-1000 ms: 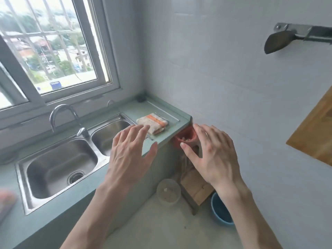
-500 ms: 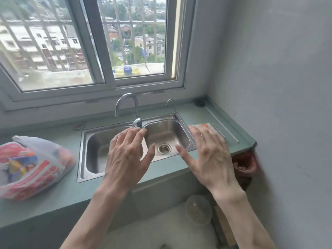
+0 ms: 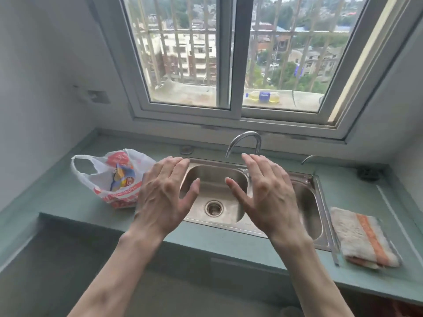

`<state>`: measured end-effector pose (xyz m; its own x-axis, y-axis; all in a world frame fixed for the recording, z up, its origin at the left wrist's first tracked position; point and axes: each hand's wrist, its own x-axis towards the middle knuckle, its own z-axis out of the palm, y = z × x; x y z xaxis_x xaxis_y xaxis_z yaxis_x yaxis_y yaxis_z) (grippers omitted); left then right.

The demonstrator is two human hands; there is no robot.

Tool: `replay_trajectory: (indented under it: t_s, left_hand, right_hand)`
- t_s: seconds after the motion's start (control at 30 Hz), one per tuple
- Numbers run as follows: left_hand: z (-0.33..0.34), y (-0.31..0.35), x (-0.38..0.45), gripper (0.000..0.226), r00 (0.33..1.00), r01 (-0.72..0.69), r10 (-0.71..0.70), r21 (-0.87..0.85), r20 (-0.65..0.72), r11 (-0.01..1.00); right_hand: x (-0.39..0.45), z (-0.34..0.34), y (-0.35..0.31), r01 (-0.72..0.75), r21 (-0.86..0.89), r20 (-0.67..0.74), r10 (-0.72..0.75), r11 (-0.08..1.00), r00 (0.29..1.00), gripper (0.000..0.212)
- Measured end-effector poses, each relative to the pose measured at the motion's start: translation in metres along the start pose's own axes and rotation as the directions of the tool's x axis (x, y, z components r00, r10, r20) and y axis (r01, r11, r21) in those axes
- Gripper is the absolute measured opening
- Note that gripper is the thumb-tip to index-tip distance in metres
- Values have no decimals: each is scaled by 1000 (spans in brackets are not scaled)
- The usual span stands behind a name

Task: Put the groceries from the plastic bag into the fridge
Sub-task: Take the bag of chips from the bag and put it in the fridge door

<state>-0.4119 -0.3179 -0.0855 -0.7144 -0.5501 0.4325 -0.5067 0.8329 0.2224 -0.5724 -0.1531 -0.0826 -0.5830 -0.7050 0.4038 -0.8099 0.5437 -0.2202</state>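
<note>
A: Two hands in the head view, both raised over the sink point(image 3: 215, 179), palms down. Left hand point(image 3: 163, 193) has its fingers straight and spread, holding nothing. Right hand point(image 3: 265, 193) is the same: fingers straight, thumb out, nothing in it.

B: Contact with anything?

A: None that I can see. Both hang above the steel basins. The tap point(image 3: 245, 143) rises behind them, its spout curving between the two sets of fingertips.

B: Location of the bag?

A: Plastic bag point(image 3: 109, 177), white with red print, sits on the green counter point(image 3: 68, 202) left of the sink, just beside the left hand. Its near edge is hidden behind that hand, so I cannot tell whether they touch. One handle loop stands up at the far left. A blue and yellow packet point(image 3: 122, 177) shows through the mouth.

B: Other items?

A: Folded cloth point(image 3: 361, 236), white with an orange stripe, on the counter right of the sink. Window point(image 3: 233, 65) above, with bars; a yellowish bottle point(image 3: 263, 97) lies on the ledge outside. No fridge in view.
</note>
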Motion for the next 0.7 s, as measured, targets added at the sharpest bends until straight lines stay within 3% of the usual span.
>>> replay_trajectory:
  t_s: [0.4, 0.7]
  left_hand:
    - [-28, -103, -32, 60, 937, 345, -335, 120, -95, 931]
    - [-29, -197, -34, 53, 909, 405, -387, 108, -156, 908]
  right_hand:
    - [69, 65, -105, 288, 216, 17, -298, 933, 954, 74]
    - [95, 116, -196, 352, 278, 34, -375, 894, 926, 70]
